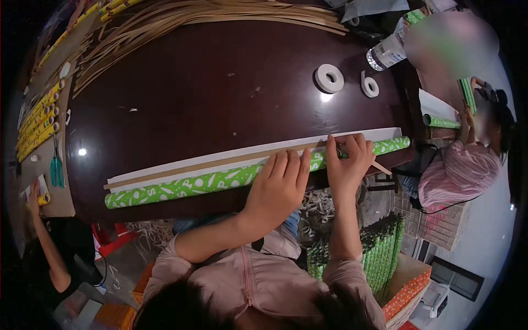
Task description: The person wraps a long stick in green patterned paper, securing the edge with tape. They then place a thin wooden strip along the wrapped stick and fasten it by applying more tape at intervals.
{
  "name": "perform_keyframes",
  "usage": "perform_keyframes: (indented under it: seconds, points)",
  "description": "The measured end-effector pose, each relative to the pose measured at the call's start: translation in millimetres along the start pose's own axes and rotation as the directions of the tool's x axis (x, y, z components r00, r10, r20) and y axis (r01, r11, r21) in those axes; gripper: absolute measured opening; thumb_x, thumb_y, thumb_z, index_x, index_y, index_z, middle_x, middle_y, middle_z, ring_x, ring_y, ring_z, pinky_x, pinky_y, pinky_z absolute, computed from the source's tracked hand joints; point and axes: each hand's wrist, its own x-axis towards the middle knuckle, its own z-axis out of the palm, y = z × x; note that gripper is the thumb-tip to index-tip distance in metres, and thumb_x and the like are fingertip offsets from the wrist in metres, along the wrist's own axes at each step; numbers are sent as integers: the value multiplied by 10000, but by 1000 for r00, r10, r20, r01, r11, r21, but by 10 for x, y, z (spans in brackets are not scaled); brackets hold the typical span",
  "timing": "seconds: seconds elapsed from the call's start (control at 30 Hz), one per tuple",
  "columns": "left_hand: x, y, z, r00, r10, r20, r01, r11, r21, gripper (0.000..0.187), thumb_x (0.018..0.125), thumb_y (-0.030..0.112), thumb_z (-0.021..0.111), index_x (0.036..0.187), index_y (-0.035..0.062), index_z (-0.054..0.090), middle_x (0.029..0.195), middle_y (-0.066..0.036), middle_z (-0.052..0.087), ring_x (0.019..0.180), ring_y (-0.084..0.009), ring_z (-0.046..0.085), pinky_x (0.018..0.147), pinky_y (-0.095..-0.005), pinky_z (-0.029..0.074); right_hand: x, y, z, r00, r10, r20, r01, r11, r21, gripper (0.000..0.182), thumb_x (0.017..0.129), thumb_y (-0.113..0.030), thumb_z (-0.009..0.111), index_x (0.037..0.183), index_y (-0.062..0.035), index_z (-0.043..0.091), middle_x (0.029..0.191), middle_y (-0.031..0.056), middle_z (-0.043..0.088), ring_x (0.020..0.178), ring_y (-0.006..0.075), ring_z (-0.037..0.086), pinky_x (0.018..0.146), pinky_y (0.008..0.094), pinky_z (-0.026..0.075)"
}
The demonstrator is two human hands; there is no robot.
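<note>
A green roll of patterned wrapping paper (184, 187) lies along the near edge of the dark table, its white underside showing as a flap on the far side. On that flap runs a narrow brown strip (181, 172), whose right end bends out past my right hand. My left hand (279, 187) rests on the middle of the roll, fingers stretched out over the paper and strip. Farther right, my right hand (349, 162) has its fingers curled over the strip, with thumb and forefinger closed at it; the exact grip is partly hidden.
Two white tape rolls (329, 78) (370, 87) and a plastic bottle (386, 54) are at the back right. Brown strips (220, 12) lie along the far edge. Teal scissors (56, 168) and yellow rolls (38, 132) are left. Co-workers sit on both sides; green rolls (379, 253) stand below.
</note>
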Motion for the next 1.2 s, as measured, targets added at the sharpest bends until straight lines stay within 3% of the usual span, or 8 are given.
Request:
perform_keyframes:
  seconds: [0.37,0.47,0.67,0.73,0.87,0.93,1.1,1.2]
  points:
    - [-8,-56,-67,1000,7,12,-7,999,-39,457,799,68,605,1245,-31,587,1099,-173,616,988,-262,593,882,-368,514,71,130,-150,993,-70,94,60,992,108,101,829,-177,706,864,-95,659,868,49,581,828,271,511,748,404,353]
    - [-47,-61,-28,1000,5,14,-4,1000,-31,464,797,45,610,1256,-20,586,1115,-168,612,969,-264,587,868,-372,517,242,363,-342,951,-233,205,238,971,0,154,836,-223,712,890,-84,675,793,54,592,786,272,526,724,411,365]
    - [-69,-47,-9,1000,-25,5,25,999,-33,453,798,28,615,1249,-14,587,1135,-175,604,997,-282,590,864,-391,515,756,939,-861,784,-357,508,293,934,204,132,799,-172,754,809,-52,701,723,50,619,768,233,553,746,371,402]
    - [-55,-46,-28,1000,-11,11,11,1000,-24,453,801,20,611,1252,-9,582,1145,-171,597,998,-280,587,859,-392,513,938,1205,-944,706,-243,665,-80,905,417,108,804,-108,750,838,-21,695,746,62,620,750,186,574,701,337,440]
    - [-32,-44,-33,999,28,31,-30,998,59,439,804,74,572,1233,-20,588,1124,-178,594,987,-276,581,886,-368,496,1171,1693,-1132,690,-150,708,-348,789,506,113,858,-70,724,918,18,687,816,15,591,758,79,552,669,233,439]
    - [-23,-40,-13,999,28,41,-30,998,55,434,807,65,574,1231,-27,586,1137,-195,588,986,-292,582,870,-380,503,1309,1885,-1246,728,-144,671,-175,907,384,140,863,-113,736,895,11,681,785,-9,591,723,59,545,628,222,444]
    - [-4,-17,-21,999,22,27,-23,999,33,413,818,36,572,1224,-40,585,1149,-217,586,983,-307,582,849,-396,509,1283,2410,-1103,735,119,668,-465,805,369,151,866,-178,740,862,-37,687,654,-32,629,524,47,574,459,203,428]
    - [-20,-9,8,1000,17,19,-17,999,35,390,831,18,568,1216,-43,592,1155,-223,587,981,-312,583,846,-401,510,1205,2437,-906,754,160,638,-434,850,300,138,831,-140,753,836,-19,686,732,-32,633,686,46,540,617,215,418]
